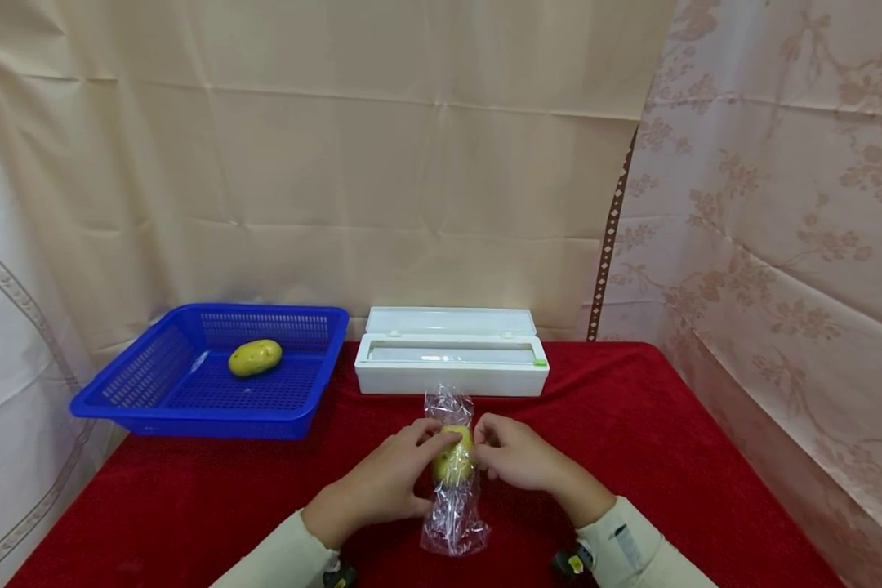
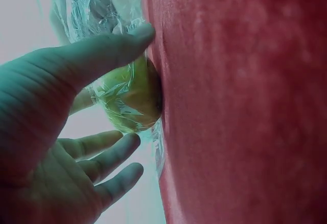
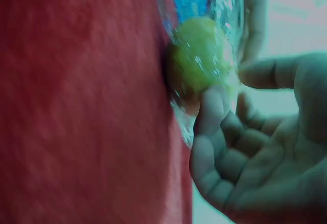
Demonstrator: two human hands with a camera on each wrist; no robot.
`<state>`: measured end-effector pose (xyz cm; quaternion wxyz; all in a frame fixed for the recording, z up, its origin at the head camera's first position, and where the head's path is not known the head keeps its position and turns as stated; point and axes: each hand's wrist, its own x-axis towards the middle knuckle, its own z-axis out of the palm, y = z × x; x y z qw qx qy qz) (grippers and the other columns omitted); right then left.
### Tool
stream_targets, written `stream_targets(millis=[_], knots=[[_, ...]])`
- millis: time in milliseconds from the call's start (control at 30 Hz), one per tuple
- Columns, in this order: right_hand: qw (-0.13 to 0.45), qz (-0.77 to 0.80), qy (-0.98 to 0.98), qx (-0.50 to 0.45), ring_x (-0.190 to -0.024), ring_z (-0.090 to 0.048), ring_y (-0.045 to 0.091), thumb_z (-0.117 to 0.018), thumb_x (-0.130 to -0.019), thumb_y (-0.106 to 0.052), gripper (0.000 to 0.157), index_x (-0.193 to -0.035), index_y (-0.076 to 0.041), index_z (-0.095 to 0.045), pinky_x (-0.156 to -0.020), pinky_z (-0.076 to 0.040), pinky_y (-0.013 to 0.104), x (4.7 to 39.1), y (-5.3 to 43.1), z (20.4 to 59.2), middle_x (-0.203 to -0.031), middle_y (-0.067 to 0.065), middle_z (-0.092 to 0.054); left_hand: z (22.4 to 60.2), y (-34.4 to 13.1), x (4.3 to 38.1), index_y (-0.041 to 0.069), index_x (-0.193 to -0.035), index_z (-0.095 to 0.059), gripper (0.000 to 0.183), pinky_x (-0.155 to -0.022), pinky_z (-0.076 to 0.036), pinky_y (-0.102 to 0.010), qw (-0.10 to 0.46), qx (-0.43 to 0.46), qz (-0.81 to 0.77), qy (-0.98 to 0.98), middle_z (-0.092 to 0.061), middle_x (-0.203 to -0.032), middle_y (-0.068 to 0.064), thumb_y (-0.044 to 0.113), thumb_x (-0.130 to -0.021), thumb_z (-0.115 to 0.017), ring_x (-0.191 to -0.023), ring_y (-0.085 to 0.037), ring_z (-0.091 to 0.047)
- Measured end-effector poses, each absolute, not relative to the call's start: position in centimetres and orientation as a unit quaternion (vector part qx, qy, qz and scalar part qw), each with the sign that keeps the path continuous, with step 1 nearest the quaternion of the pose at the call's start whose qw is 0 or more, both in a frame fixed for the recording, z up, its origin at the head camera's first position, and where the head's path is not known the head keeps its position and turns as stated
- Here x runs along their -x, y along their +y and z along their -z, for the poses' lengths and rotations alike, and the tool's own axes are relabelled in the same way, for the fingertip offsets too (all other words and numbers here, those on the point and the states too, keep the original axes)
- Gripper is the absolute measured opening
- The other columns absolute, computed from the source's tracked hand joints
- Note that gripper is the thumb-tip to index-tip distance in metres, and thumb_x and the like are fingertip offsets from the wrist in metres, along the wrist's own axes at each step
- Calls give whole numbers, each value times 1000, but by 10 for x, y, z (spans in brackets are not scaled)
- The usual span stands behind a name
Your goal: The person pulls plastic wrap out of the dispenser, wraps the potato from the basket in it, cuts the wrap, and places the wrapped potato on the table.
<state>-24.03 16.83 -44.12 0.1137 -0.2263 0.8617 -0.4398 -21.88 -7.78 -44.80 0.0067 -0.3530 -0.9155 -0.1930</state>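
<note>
A yellow potato point(image 1: 452, 467) lies on the red cloth, wrapped in clear plastic film point(image 1: 453, 523) whose loose ends stretch out toward and away from me. My left hand point(image 1: 389, 474) is at its left side, with fingers reaching over the top of the potato and the thumb spread apart nearer to me. On the other side, my right hand point(image 1: 518, 452) has bent fingers, its fingertips at the wrapped potato's right edge. In the right wrist view a thumb point(image 3: 212, 109) meets the film over the potato; whether any film is pinched cannot be made out.
Behind the hands stands a white film dispenser box point(image 1: 452, 379) with its lid raised. To the left, a blue plastic basket point(image 1: 220, 427) holds another yellow potato point(image 1: 255, 358). A red cloth point(image 1: 632, 457) covers the table, with curtains behind and at the sides.
</note>
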Motion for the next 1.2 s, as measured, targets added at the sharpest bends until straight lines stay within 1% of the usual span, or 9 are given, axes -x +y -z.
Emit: stream_targets(millis=[33,133,267,400,500,700,833,933,1200], knots=[[106,422,864,253,-71,-62,13,-68,-91,-9,12,-95,-8,-57,-63,-53,28,241,170,440,-81,2,-64,448,-78,219,31,-156,-44,95,-109,-47,-53,7,351,194,-916,-45,-153,-4,36,-75,-93,-136,-27,-52],[75,359,867,337,-80,-60,12,-70,-78,3,28,-98,-13,-59,-70,-53,27,242,176,437,-90,0,-61,449,-78,220,32,-156,-44,91,-110,-47,-53,4,346,201,-917,-47,-152,-3,39,-78,-91,-137,-26,-51],[56,303,867,392,-93,-60,16,-74,-71,6,44,-103,-20,-60,-81,-55,29,241,180,435,-104,-1,-56,449,-79,222,34,-156,-45,81,-110,-47,-52,-2,340,215,-916,-48,-151,-2,41,-85,-84,-137,-26,-51],[38,252,880,401,-98,-58,17,-87,-71,-4,51,-108,-25,-59,-83,-53,26,238,176,435,-111,-3,-50,449,-81,224,35,-156,-45,75,-110,-49,-49,-9,335,230,-914,-50,-150,-1,36,-89,-79,-136,-24,-52],[9,206,891,404,-98,-57,13,-95,-69,-15,59,-112,-28,-57,-83,-52,24,236,172,436,-114,-6,-47,449,-81,224,33,-156,-46,72,-110,-48,-48,-9,332,237,-913,-51,-149,-1,34,-91,-78,-136,-23,-52],[-52,149,897,412,-102,-54,7,-101,-62,-28,72,-117,-27,-56,-87,-55,24,231,165,439,-120,-6,-46,445,-82,224,31,-155,-49,69,-110,-48,-50,-27,316,252,-914,-52,-150,-2,35,-91,-77,-137,-25,-52],[-83,145,894,416,-104,-54,7,-101,-62,-34,70,-116,-27,-56,-89,-55,26,230,163,439,-122,-6,-47,444,-82,225,33,-154,-49,68,-109,-49,-51,-37,314,255,-914,-51,-152,1,41,-92,-75,-136,-25,-54],[-88,149,891,420,-103,-53,6,-99,-65,-36,65,-115,-27,-58,-88,-54,25,230,164,439,-122,-7,-48,445,-82,225,35,-154,-48,69,-109,-48,-53,-37,316,249,-915,-50,-153,2,46,-92,-75,-136,-24,-55],[-52,197,882,425,-96,-53,7,-91,-77,-35,45,-110,-30,-61,-83,-51,23,230,167,435,-116,-11,-49,445,-83,225,41,-153,-47,68,-109,-45,-61,-44,315,236,-918,-49,-155,1,49,-91,-73,-135,-26,-55]])
